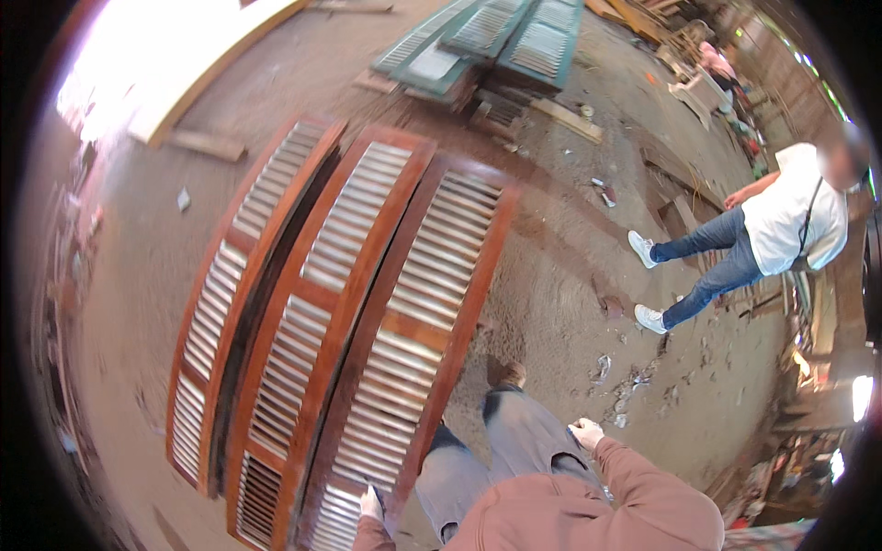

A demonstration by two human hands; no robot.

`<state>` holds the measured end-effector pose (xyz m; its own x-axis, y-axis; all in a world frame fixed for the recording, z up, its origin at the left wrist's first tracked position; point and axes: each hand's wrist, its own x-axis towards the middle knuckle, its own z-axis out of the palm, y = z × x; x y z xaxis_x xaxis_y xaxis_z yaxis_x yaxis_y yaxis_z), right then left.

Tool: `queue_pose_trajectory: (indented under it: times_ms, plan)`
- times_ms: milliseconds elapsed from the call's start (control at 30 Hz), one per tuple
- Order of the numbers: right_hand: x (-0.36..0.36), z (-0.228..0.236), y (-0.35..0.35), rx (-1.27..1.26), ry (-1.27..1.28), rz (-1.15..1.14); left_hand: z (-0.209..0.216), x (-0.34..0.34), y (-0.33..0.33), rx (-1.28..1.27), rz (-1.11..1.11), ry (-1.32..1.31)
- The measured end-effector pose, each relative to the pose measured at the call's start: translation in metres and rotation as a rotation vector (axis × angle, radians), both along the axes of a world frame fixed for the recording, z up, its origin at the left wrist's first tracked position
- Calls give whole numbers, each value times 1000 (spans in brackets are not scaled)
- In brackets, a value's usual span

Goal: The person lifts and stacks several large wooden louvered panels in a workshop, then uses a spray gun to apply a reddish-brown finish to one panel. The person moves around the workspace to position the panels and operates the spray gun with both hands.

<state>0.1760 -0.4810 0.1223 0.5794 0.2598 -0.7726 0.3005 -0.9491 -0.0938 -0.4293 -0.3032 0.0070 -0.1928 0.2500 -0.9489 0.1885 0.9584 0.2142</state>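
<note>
At the left fingers (370,497), grip unclear like right fingers' (580,428), is a brown, pale-slatted shutter (418,331).

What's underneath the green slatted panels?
Dark wooden pieces show under the near end of the green slatted panels. Farther back, the panels themselves cover whatever lies beneath, so I can't tell what supports them there.

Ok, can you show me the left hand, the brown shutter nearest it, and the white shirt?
Left hand (371,504), head view: middle of the hand.
Brown shutter (416,331), head view: the crossbar between its slats.
White shirt (785,207), head view: middle of the shirt.
</note>
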Motion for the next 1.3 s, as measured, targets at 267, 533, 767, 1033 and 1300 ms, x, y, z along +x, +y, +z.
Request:
queue_pose_trajectory:
  times_ms: [267, 533, 767, 1033, 1300]
  plan:
    - [105, -11, -45, 136, 90, -80, 30, 177, 71, 78, -23, -105]
    - [301, -79, -66, 534, -124, -557, 97, 482, 123, 395, -392, -442]
    - [446, -170, -100, 571, -86, -660, 122, 606, 146, 476, -779, -372]
    - [542, -108, -31, 777, -78, -968, 170, 533, 206, -148, -1099, 215]
    - [595, -3, -74, 554, 213, -1532, 80, 923, 421, 557, -915, 207]
